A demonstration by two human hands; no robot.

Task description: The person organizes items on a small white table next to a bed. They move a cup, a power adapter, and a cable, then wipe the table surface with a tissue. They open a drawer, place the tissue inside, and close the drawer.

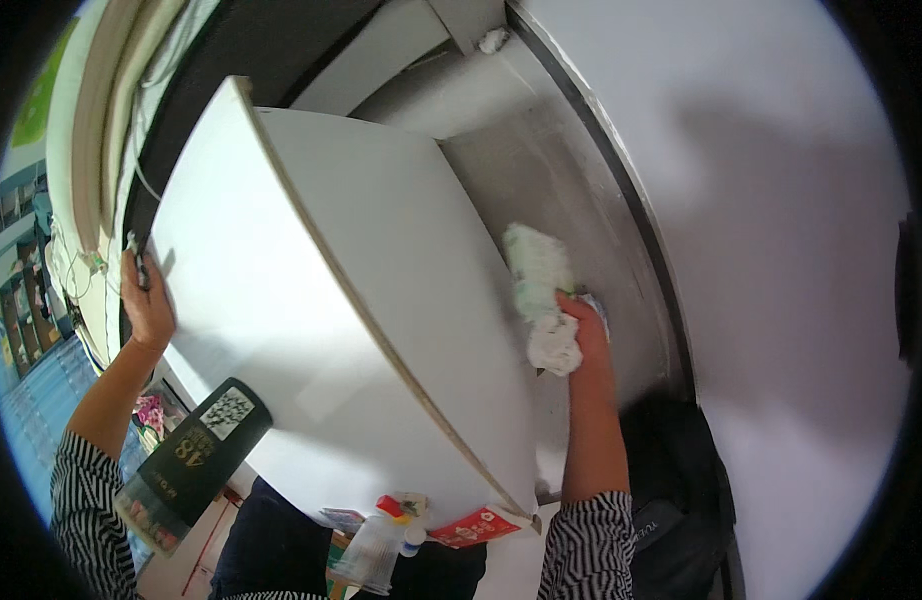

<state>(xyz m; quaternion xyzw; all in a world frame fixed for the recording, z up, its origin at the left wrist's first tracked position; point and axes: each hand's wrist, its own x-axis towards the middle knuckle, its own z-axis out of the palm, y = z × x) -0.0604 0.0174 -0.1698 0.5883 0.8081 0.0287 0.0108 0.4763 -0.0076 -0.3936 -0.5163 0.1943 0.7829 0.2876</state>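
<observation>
A white panel unit (281, 315), seen as two boards meeting along a brown edge, stands between my arms. My left hand (147, 304) rests against its left side, with a small dark object at the fingers. My right hand (585, 322) grips a bundle of crumpled white tissue (555, 343) and a pale, blurred cloth or wipe (537, 270). It reaches behind the unit over a grey, dusty recessed surface (581, 195) with a dark rim. Part of another light item shows beside the fingers.
A dark green canister (206, 442), a clear plastic container (367, 555), a small white bottle (414, 540) and a red packet (476, 527) lie by the unit's near side. A black bag (667, 495) is at lower right. Crumpled white matter (493, 40) lies in the recess's far corner.
</observation>
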